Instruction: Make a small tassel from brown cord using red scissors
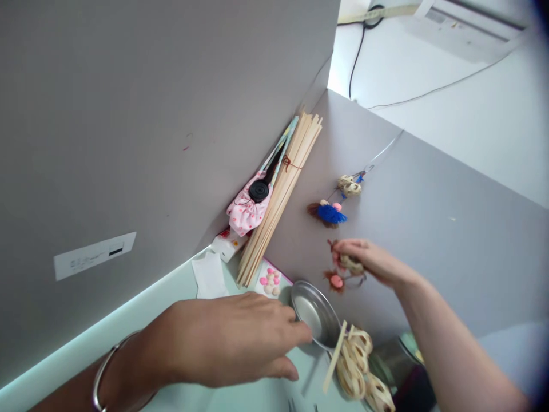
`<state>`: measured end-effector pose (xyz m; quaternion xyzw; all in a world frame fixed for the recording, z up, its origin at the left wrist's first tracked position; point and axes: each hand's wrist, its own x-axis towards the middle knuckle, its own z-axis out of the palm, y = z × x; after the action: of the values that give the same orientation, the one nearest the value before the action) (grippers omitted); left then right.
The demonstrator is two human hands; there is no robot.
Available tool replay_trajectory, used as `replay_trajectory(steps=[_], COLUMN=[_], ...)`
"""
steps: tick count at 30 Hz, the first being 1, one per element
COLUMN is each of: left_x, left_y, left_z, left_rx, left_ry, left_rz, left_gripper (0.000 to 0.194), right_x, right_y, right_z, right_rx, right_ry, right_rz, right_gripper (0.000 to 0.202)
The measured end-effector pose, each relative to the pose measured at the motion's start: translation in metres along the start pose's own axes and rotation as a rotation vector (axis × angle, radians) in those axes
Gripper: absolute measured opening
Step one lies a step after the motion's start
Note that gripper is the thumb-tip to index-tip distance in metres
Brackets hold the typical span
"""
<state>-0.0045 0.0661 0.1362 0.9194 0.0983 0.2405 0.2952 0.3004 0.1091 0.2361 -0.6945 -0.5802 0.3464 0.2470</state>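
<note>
My right hand (377, 264) pinches a small hanging ornament in front of the grey panel. A pale woven ball (351, 264) shows below my fingers, with a pink bead and brown tassel (337, 281) beneath. Part of it is hidden by the hand. My left hand (240, 337), a silver bangle on its wrist, is held out palm down above the table with thumb and fingers apart, holding nothing. Its fingertips overlap the rim of a metal bowl (315, 315) in view; touching or not, I cannot tell. Another woven-ball ornament (349, 185) with a blue tassel hangs from a wire hook above.
A tied bundle of flat wooden strips (278, 200) leans in the corner beside a pink patterned cloth bag (246, 209). Pink and cream beads (269, 281) lie behind the bowl. Coiled pale strips (354, 363) lie right of it. White paper (209, 276) rests along the panel.
</note>
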Motion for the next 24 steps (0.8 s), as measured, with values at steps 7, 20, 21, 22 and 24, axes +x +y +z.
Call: replay_trajectory(steps=[7, 20, 21, 22, 24], left_x=[0.025, 0.009, 0.008, 0.007, 0.004], left_y=[0.019, 0.015, 0.012, 0.007, -0.004], left_z=[0.03, 0.088, 0.088, 0.089, 0.096], left_rx=[0.026, 0.082, -0.007, -0.083, -0.204], left_ry=[-0.045, -0.35, -0.342, -0.301, -0.199], left_rz=[0.09, -0.081, -0.084, -0.088, -0.099], left_gripper=[0.043, 0.018, 0.019, 0.02, 0.024], right_x=[-0.114, -0.167, -0.171, -0.175, -0.181], right_y=[0.077, 0.151, 0.155, 0.16, 0.169], right_z=[0.124, 0.192, 0.194, 0.198, 0.207], right_rx=[0.242, 0.532, 0.56, 0.586, 0.63], right_ry=[-0.082, -0.147, -0.171, -0.188, -0.2], right_rz=[-0.023, -0.078, -0.085, -0.086, -0.087], right_gripper=[0.033, 0.047, 0.05, 0.053, 0.056])
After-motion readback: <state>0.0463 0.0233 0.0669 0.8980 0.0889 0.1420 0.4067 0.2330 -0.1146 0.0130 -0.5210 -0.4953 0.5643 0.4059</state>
